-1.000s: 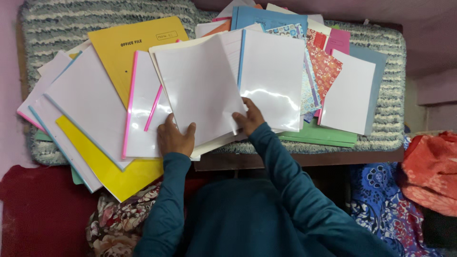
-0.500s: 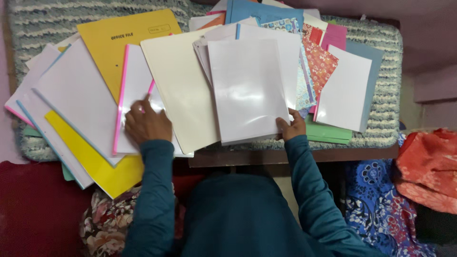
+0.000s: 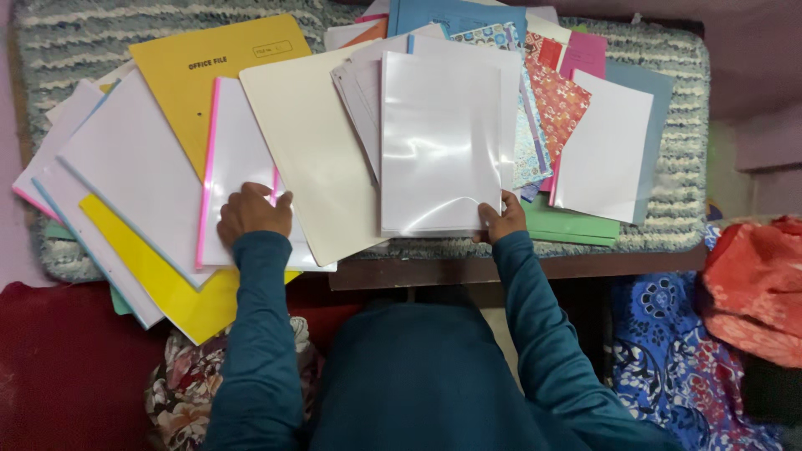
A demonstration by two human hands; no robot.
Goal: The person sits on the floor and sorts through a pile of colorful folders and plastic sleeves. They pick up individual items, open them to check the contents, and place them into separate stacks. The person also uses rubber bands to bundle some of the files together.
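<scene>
Many folders and paper sheets lie spread over a striped mat [image 3: 668,225]. My right hand [image 3: 499,217] grips the lower right corner of a glossy clear sleeve stack [image 3: 439,142], which lies square over other white sheets. My left hand [image 3: 251,211] rests with bent fingers on a white file with a pink spine [image 3: 238,150]. Between my hands lies a cream folder [image 3: 313,150]. A yellow office file [image 3: 209,75] sits behind the pink-spined one.
White files with blue edges [image 3: 125,159] and a yellow folder [image 3: 175,288] overhang the left edge. A white sheet [image 3: 601,159], patterned red paper [image 3: 560,100], green folders [image 3: 576,227] and blue ones [image 3: 455,17] lie right and back. Red cloth [image 3: 752,276] is at right.
My right hand slid the clear sleeve stack rightward off the cream folder and squared it up. My left hand moved left onto the pink-spined file.
</scene>
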